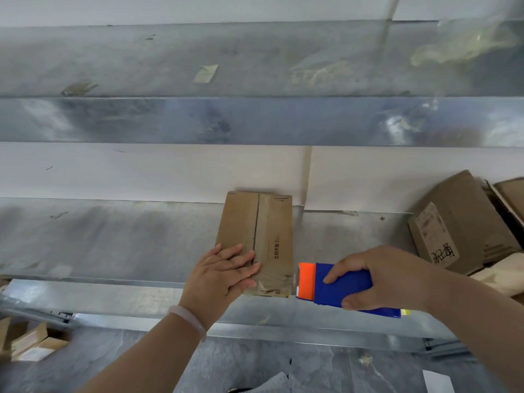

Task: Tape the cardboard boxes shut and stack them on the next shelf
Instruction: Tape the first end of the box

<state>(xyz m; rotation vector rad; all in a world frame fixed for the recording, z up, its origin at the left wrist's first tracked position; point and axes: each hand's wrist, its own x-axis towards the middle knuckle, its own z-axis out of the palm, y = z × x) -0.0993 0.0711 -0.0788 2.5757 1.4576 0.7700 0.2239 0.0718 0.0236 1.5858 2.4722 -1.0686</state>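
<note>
A small brown cardboard box [263, 231] lies on the metal shelf [113, 239], its two top flaps closed along a dark centre seam. My left hand [224, 272] presses flat on the box's near left corner, fingers spread. My right hand [380, 275] grips a blue tape dispenser [348, 287] with an orange head. The orange head sits just right of the box's near right corner, close to its edge.
Several more cardboard boxes [453, 222] are piled at the right end of the shelf. An upper metal shelf [226, 120] runs across above. More boxes [31, 341] lie on the floor at lower left. A white wall stands behind the shelf.
</note>
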